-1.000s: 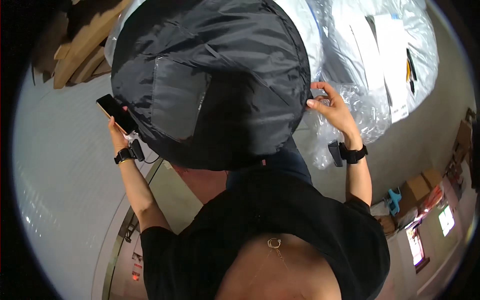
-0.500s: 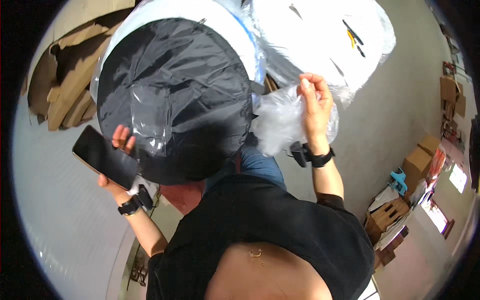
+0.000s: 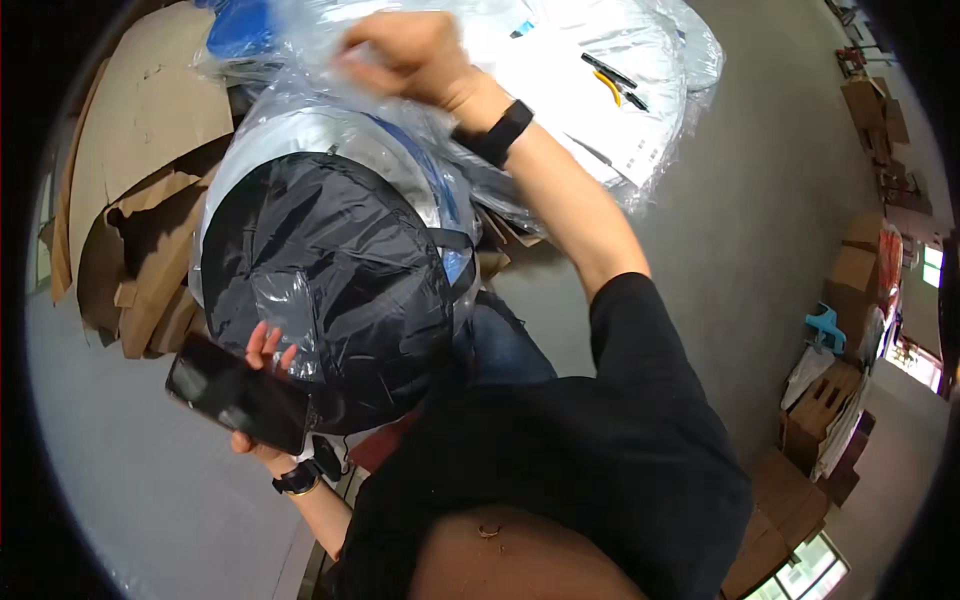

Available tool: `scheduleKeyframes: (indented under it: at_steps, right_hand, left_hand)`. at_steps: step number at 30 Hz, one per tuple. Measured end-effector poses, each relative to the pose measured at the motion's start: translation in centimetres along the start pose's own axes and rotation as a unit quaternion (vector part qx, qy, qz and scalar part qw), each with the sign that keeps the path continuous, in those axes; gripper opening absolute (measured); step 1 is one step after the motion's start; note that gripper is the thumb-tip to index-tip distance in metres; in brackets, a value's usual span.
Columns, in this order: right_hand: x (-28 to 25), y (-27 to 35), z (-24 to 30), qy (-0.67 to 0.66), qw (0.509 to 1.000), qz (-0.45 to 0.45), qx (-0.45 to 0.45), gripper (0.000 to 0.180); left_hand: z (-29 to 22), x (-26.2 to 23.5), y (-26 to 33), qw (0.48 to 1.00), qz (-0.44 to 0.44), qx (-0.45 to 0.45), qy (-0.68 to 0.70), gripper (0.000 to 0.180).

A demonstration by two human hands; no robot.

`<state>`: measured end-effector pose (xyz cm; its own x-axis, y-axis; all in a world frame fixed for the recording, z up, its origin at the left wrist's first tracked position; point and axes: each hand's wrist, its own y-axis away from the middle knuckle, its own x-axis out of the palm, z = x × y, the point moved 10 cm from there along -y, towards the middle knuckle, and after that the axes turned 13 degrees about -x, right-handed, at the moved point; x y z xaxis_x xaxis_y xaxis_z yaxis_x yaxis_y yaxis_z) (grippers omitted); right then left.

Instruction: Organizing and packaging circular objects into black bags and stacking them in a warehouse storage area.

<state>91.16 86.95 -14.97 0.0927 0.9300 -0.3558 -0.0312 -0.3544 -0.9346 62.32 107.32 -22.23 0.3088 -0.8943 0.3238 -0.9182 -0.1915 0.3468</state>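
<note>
My left hand [image 3: 270,348] is closed around a smartphone [image 3: 238,395] with a dark screen. Its fingers curl past the phone's edge, beside a clear pocket [image 3: 284,305] on a round black fabric bag [image 3: 365,290]. That bag lies in front of me, partly over a white round bundle wrapped in plastic. Stretched far forward, my right hand [image 3: 415,55] is above clear plastic wrapping at the back. Motion smears its fingers, and whether it holds anything cannot be made out.
Plastic-wrapped white bundles [image 3: 560,95] lie at the back, with black-and-yellow hand tools [image 3: 612,85] on top. Torn cardboard [image 3: 150,130] is piled at the left. Cardboard boxes [image 3: 835,400] and a light-blue object [image 3: 826,328] stand far right on the grey floor [image 3: 720,270].
My right hand has swung forward and left from beside my knees, where clear plastic bunched beneath it. That plastic no longer shows there. The left hand keeps the phone. The view has shifted.
</note>
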Motion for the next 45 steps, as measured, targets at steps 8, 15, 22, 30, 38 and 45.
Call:
scheduleKeyframes:
  at_steps: [8,15,22,30,38,45]
  right_hand:
    - [-6.0,23.1,-9.9,0.172,0.907,0.218,0.316,0.047]
    - [-0.2,14.3,11.9,-0.451,0.706,0.217,0.501,0.043]
    - [-3.3,22.7,11.1,-0.399,0.65,0.114,0.636,0.038]
    - [-12.7,29.5,8.3,-0.269,0.672,-0.058,0.687,0.032]
    - [-22.1,34.8,1.9,-0.143,0.683,-0.136,0.704,0.031]
    - [-22.1,31.4,-7.1,0.287,0.634,0.37,0.615,0.03]
  left_hand:
    - [6.0,9.4,-5.2,0.983,0.091,-0.117,0.109,0.094]
    - [13.1,12.9,-10.5,0.967,0.07,-0.246,0.016,0.048]
    - [16.4,17.3,-15.2,0.971,0.049,-0.21,-0.106,0.029]
    - [21.8,19.8,-19.6,0.943,0.045,-0.316,-0.09,0.028]
    - [25.9,23.7,-22.8,0.93,0.064,-0.352,-0.085,0.029]
    - [23.5,23.8,-20.7,0.932,0.04,-0.358,-0.04,0.027]
